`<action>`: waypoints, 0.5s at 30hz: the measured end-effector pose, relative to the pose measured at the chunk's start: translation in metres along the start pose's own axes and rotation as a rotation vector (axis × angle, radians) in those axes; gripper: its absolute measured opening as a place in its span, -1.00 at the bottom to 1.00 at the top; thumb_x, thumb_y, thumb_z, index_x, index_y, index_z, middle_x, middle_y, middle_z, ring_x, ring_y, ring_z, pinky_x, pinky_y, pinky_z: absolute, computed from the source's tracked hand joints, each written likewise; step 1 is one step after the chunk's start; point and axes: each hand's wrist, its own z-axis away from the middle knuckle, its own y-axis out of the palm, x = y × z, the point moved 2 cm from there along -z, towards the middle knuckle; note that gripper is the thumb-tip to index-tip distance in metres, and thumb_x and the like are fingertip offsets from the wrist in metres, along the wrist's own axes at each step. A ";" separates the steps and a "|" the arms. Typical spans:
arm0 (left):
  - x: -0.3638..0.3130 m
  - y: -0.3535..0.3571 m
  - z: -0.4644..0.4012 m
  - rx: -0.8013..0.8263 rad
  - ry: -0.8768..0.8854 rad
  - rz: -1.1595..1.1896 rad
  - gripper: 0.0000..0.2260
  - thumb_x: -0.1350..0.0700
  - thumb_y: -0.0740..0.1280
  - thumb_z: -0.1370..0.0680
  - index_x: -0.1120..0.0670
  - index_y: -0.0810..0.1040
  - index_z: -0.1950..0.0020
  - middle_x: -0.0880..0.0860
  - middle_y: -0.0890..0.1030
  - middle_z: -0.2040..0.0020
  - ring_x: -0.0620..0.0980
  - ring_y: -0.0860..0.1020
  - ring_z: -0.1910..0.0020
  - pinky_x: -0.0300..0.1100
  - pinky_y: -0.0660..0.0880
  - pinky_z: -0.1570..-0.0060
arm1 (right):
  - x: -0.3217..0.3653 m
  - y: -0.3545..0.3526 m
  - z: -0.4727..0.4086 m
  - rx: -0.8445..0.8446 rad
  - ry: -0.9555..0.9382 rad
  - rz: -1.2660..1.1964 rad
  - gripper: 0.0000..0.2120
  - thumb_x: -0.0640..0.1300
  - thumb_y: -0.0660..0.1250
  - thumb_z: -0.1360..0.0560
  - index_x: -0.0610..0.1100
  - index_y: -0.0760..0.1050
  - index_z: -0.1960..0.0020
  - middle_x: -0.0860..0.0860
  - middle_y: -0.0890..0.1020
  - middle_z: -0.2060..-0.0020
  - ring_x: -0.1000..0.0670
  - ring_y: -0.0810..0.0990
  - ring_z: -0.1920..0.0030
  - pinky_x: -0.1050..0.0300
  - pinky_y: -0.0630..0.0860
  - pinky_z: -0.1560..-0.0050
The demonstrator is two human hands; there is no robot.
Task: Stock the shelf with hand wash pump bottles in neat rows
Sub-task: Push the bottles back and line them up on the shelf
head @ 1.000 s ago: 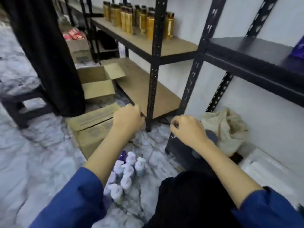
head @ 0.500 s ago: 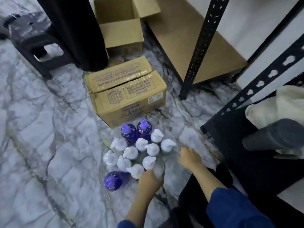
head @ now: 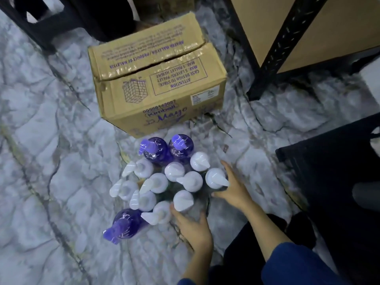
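bottle bodies (head: 184, 199) blurred, left hand (head: 192, 227) fingers hidden behind

A pale marble-patterned floor (head: 51, 161) with grey and dark veins fills most of the frame. At top centre sits a closed cardboard box (head: 158, 79) printed with purple text. In the upper left stands a black stool (head: 41, 21), its legs on the floor. In the upper right, a black perforated metal upright (head: 275, 56) of a shelving rack meets the floor, with a brown board shelf (head: 329, 27) low behind it. A black shelf surface (head: 329, 171) occupies the right edge. Lighting is dim, cool and even.
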 end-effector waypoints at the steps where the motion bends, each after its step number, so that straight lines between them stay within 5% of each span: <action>1: -0.002 0.004 -0.002 -0.029 -0.024 0.038 -0.26 0.09 0.53 -0.35 0.08 0.25 -0.44 0.15 0.39 -0.37 0.12 0.36 -0.36 -0.05 0.29 -0.34 | -0.003 0.002 -0.003 -0.001 -0.015 0.007 0.02 -0.13 0.60 -0.21 0.03 0.10 -0.51 0.02 0.32 -0.43 -0.04 0.31 -0.40 -0.04 0.31 -0.35; 6: -0.006 0.018 -0.017 -0.068 -0.028 0.103 -0.46 0.18 0.51 -0.38 0.17 0.39 -0.30 0.14 0.50 -0.21 0.12 0.45 -0.24 -0.18 0.29 -0.23 | 0.001 0.004 -0.004 -0.071 -0.077 -0.041 -0.33 -0.14 0.58 -0.22 0.03 0.39 -0.26 0.13 0.53 -0.04 0.01 0.51 -0.07 0.13 0.44 -0.02; 10: 0.000 0.023 -0.027 -0.052 -0.107 0.066 -0.66 0.08 0.46 -0.44 0.16 0.46 -0.11 0.07 0.55 0.00 0.07 0.52 0.00 -0.10 0.42 -0.06 | 0.004 0.001 0.000 -0.076 -0.116 -0.045 -0.46 -0.15 0.54 -0.26 0.03 0.43 -0.17 0.18 0.53 0.08 0.07 0.49 0.07 0.15 0.44 0.11; 15: 0.005 0.030 -0.033 0.022 -0.194 0.150 -0.61 -0.09 0.31 -0.52 0.19 0.50 -0.16 0.11 0.57 -0.02 0.10 0.55 -0.04 -0.16 0.41 -0.06 | 0.001 0.003 0.003 -0.082 -0.103 -0.050 -0.46 -0.15 0.52 -0.29 0.00 0.42 -0.22 0.16 0.52 0.08 0.06 0.48 0.07 0.10 0.48 0.06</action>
